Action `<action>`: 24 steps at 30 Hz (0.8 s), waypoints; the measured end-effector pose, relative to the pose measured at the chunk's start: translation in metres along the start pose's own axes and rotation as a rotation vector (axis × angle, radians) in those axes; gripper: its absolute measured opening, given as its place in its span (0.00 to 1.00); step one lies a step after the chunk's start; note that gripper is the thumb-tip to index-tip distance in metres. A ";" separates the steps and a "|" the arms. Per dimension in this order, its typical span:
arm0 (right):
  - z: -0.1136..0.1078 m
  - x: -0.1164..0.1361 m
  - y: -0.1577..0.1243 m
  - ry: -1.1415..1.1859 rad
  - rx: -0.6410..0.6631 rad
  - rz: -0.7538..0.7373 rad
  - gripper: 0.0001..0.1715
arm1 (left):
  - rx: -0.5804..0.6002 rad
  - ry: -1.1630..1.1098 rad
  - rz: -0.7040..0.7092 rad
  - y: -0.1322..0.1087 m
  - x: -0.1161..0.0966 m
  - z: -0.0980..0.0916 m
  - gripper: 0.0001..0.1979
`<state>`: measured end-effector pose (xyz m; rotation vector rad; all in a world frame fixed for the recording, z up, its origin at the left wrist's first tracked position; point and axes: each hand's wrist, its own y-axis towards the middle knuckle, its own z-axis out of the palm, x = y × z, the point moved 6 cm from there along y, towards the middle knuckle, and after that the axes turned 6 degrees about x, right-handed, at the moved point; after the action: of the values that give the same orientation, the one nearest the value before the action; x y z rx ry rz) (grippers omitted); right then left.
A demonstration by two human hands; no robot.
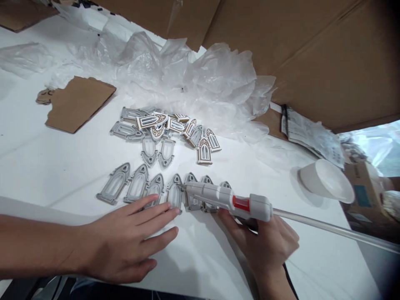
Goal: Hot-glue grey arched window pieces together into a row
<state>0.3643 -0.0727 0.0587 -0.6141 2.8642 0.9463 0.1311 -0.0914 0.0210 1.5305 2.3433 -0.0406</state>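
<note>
My right hand [262, 246] is shut around a grey hot glue gun [218, 196], with a long glue stick [331, 225] running out of its back. The gun's nozzle sits at the top of a grey arched window frame [174, 193]. My left hand [131, 237] lies flat on the white table, fingers spread, their tips on that frame and the one beside it [154, 187]. Several matching frames stand in a row, partly hidden by the gun. Behind them lies a heap of arched frames [162, 129], some with brown and white trim.
Crumpled clear plastic sheeting [193, 83] and a torn cardboard piece [79, 104] lie on the far table. A white cup [326, 181] rests on its side at right, near printed papers [312, 137]. Cardboard flaps [296, 54] overhang the top right.
</note>
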 end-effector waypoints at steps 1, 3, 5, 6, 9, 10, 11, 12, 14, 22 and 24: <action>0.000 0.000 0.000 -0.002 0.002 -0.006 0.19 | 0.006 0.004 0.003 0.000 0.000 0.001 0.23; -0.001 0.001 0.002 -0.006 -0.006 -0.019 0.20 | 0.020 0.018 0.005 0.000 0.000 0.002 0.23; -0.001 0.003 0.004 -0.008 -0.010 -0.030 0.20 | 0.026 0.031 0.006 0.001 0.000 0.003 0.23; -0.001 0.003 0.005 -0.005 -0.007 -0.038 0.20 | 0.024 0.035 0.008 0.001 0.000 0.003 0.23; -0.002 0.005 0.007 0.019 -0.007 -0.059 0.20 | 0.026 0.043 0.015 0.001 0.000 0.003 0.23; -0.003 0.005 0.007 0.028 -0.008 -0.061 0.21 | 0.029 0.045 0.015 0.001 0.000 0.003 0.23; -0.003 0.005 0.007 0.035 -0.004 -0.060 0.20 | 0.033 0.048 0.013 0.002 -0.001 0.003 0.23; -0.003 0.005 0.007 0.039 0.009 -0.053 0.20 | 0.036 0.049 0.013 0.002 -0.001 0.002 0.23; -0.001 0.005 0.007 0.043 0.044 -0.035 0.18 | 0.043 0.050 0.013 0.002 -0.001 0.001 0.22; 0.002 0.009 0.012 0.054 0.142 -0.010 0.19 | 0.042 0.048 0.013 0.002 -0.001 0.002 0.22; 0.002 0.008 0.012 0.068 0.144 -0.005 0.18 | 0.041 0.048 0.013 0.002 0.000 0.003 0.22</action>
<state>0.3517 -0.0656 0.0626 -0.6511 2.9551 0.7244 0.1340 -0.0913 0.0189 1.5828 2.3835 -0.0497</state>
